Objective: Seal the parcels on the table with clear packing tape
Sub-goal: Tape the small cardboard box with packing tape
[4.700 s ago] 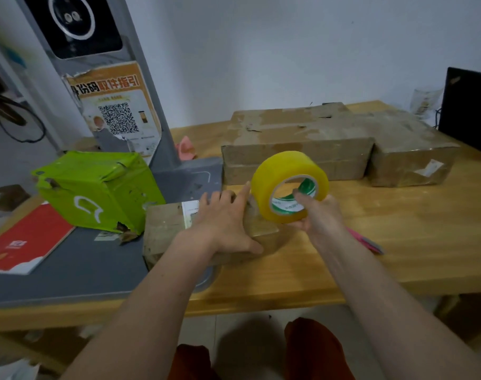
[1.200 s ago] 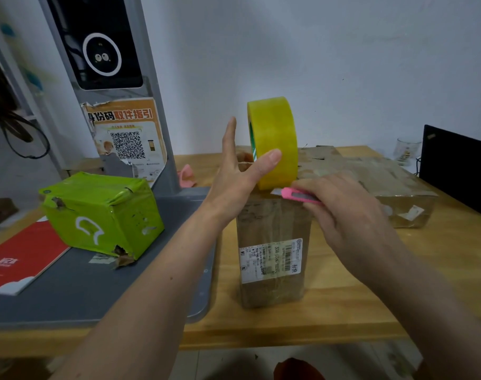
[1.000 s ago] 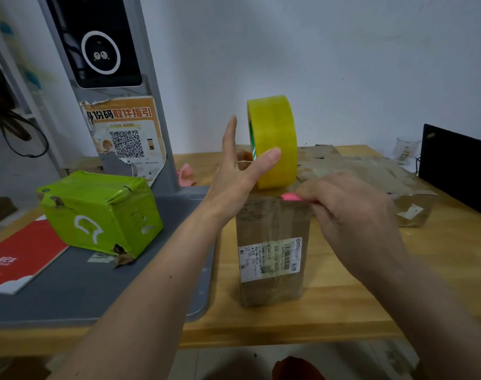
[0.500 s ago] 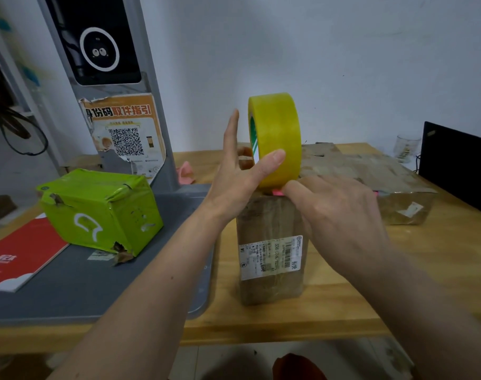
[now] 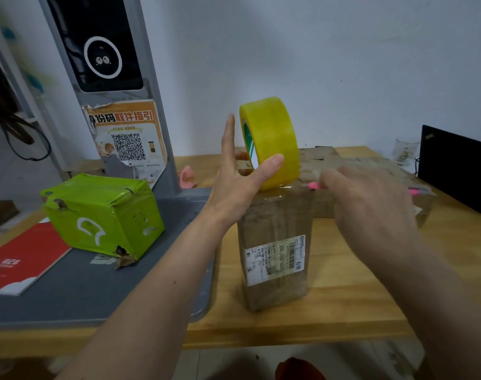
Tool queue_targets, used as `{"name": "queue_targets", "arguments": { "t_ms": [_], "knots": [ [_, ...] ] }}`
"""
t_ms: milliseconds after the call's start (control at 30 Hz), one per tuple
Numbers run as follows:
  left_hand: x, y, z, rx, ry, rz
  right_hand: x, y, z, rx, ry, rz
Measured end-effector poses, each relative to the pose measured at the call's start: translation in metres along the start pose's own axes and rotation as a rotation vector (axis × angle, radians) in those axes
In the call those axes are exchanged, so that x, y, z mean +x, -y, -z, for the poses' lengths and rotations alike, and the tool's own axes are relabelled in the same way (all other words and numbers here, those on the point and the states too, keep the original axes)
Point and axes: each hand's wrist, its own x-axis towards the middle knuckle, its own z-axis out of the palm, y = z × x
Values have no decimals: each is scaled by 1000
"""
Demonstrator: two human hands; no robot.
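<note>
A tall brown parcel (image 5: 275, 229) with a white label stands upright on the wooden table (image 5: 357, 283). The yellow-looking tape roll (image 5: 272, 138) stands on edge on the parcel's top. My left hand (image 5: 234, 187) pinches the roll, thumb on its outer face, a finger through the core, index finger straight up. A strip of tape runs from the roll over the parcel's top. My right hand (image 5: 371, 204) grips a pink cutter (image 5: 313, 185) just right of the roll, its tip at the parcel's top edge.
A torn green parcel (image 5: 105, 215) and a red booklet (image 5: 22, 261) lie on the grey kiosk base (image 5: 96, 292) at left. Flat brown parcels (image 5: 321, 157) sit behind. A black laptop (image 5: 458, 171) and a glass (image 5: 405, 149) stand at the far right.
My right hand with the cutter slid left up against the roll's base, then drew back to the right. The left hand and the roll have stayed on the parcel's top.
</note>
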Motion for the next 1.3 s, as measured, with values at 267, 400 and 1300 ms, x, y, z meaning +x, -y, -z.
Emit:
{"name": "queue_targets", "arguments": {
  "t_ms": [267,400,1300],
  "knots": [
    [0,5,-1,-71,-33,-13,-17,-25,-42,198,161,-572],
    [0,9,-3,-121,-49,15,-58,-25,-111,217,482,-714],
    [5,29,9,-623,-298,41,-25,50,-67,226,-269,88]
  ]
}}
